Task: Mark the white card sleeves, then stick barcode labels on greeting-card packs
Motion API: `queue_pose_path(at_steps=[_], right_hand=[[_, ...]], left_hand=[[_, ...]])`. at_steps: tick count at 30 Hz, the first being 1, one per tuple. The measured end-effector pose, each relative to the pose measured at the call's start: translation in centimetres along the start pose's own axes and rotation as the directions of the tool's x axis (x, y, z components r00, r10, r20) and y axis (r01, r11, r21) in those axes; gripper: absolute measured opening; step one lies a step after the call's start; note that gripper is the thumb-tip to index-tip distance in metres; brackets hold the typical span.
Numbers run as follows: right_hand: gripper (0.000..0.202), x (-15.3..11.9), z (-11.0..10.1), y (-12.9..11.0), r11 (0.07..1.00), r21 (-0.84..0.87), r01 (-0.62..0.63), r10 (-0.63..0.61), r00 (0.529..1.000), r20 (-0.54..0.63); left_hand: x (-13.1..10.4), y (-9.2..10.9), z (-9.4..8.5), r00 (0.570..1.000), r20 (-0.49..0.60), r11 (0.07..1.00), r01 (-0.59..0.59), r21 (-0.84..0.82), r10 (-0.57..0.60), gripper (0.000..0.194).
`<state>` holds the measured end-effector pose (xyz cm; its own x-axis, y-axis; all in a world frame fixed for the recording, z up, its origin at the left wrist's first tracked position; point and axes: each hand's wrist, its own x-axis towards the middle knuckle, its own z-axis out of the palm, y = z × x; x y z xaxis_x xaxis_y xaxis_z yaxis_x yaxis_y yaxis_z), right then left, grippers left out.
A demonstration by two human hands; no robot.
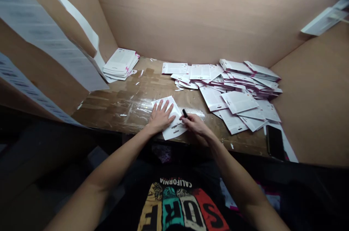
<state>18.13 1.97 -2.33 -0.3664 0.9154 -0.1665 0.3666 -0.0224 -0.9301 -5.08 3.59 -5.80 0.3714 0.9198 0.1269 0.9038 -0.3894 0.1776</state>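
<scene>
A white printed packet lies tilted on the worktop near its front edge, with dark slot-like marks at its lower end. My left hand is spread flat on it, fingers apart. Close to the packet's right edge, my right hand is closed around a slim black handle-like tool. The tool's working end is hidden, so I cannot tell whether it is a knife or a pen.
A neat stack of packets stands at the back left. Many loose packets pile up on the right, beside a dark phone at the front edge. Brown board walls enclose the worktop; paper sheets hang on the left.
</scene>
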Motion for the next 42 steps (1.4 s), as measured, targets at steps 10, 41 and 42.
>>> queue_pose_path(at_steps=[10,41,42], right_hand=[[0.026,-2.6,0.4,-2.7,0.875,-0.388,0.291,-0.092,0.885,0.456],[0.049,-4.3,-0.5,0.0,0.906,0.390,-0.166,0.185,0.983,-0.010],[0.053,-4.2,-3.1,-0.5,0.882,0.453,-0.132,0.208,0.970,-0.123]], left_hand=[[0.0,-0.1,-0.4,0.998,-0.057,0.998,-0.008,-0.064,0.004,0.061],[-7.5,0.6,-0.8,0.724,-0.364,0.692,-0.681,-0.241,0.586,0.049],[-5.3,0.8,-1.3,0.788,-0.325,0.736,-0.610,-0.293,0.523,0.047]])
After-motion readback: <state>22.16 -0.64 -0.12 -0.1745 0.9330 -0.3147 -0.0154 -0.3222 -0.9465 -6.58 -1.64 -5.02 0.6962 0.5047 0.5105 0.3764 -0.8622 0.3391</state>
